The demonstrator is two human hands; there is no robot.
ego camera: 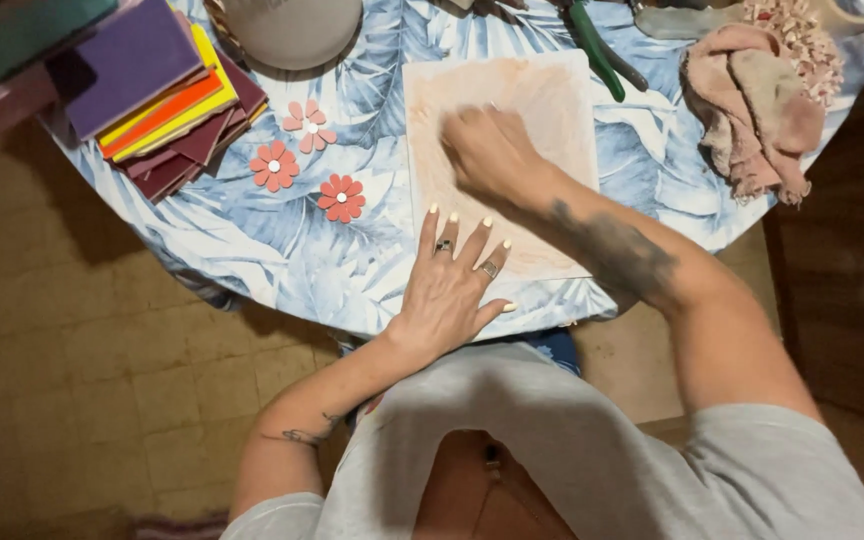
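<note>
Head view, from the upper left of the frame: a stack of coloured sheets, purple on top with yellow, orange and maroon below, lies fanned near the edge of the round table, apparently set aside out of the working area. Just to its right, three paper flowers lie flat on the leaf-print cloth, spaced apart. Above them a pale domed object is cut off by the top edge; what it is cannot be told.

At lower centre the left hand lies flat with fingers spread wide, pressing on the near left corner of the pale board, seemingly to keep it from sliding. The board lies in the middle of the frame, stained peach-brown. The right hand rests on it, curled and blurred; whether it grips something small cannot be told.

Further right, green-handled pliers lie at the top edge, their jaws cut off. In the upper right a crumpled pink rag sits within reach of the right hand.
</note>
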